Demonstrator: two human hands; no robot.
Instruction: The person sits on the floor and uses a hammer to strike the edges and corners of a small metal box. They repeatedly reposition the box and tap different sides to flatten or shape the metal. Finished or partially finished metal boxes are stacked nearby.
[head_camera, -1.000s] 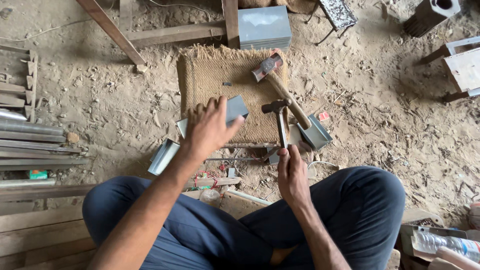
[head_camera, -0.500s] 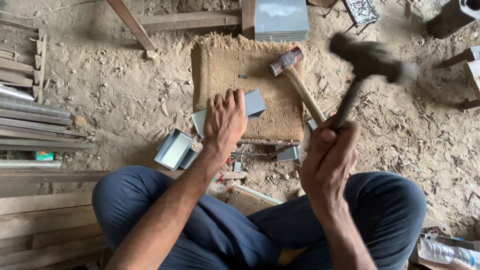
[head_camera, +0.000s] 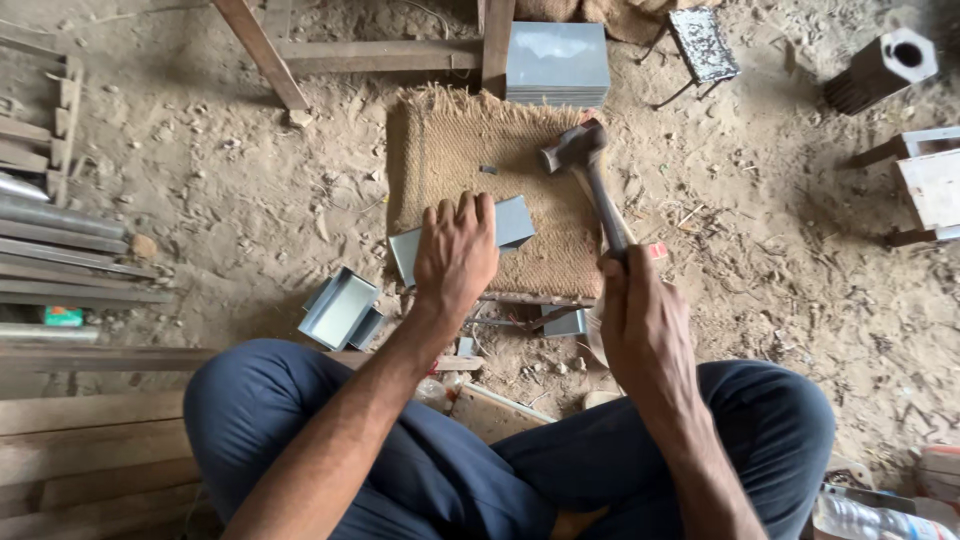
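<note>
Lowered from its raised swing, hammer (head_camera: 578, 152) gripped by right hand (head_camera: 643, 322) sat just right of sheet (head_camera: 512, 222) pinned under flat, spread left hand (head_camera: 455, 255).

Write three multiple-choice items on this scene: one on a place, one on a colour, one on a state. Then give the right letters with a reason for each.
1. Where does the grey metal sheet lie?
A. on the woven mat
B. on the person's knee
C. on the pipes at the far left

2. What colour are the person's trousers?
A. red
B. white
C. dark blue

3. How is the hammer held?
A. it lies loose on the sand
B. the right hand grips its handle, head over the mat
C. the left hand swings it

Answers:
1 A, the sheet rests on the mat under the left hand.
2 C, both legs show dark blue cloth.
3 B, the right hand is closed on the handle while the left presses the sheet.
</note>
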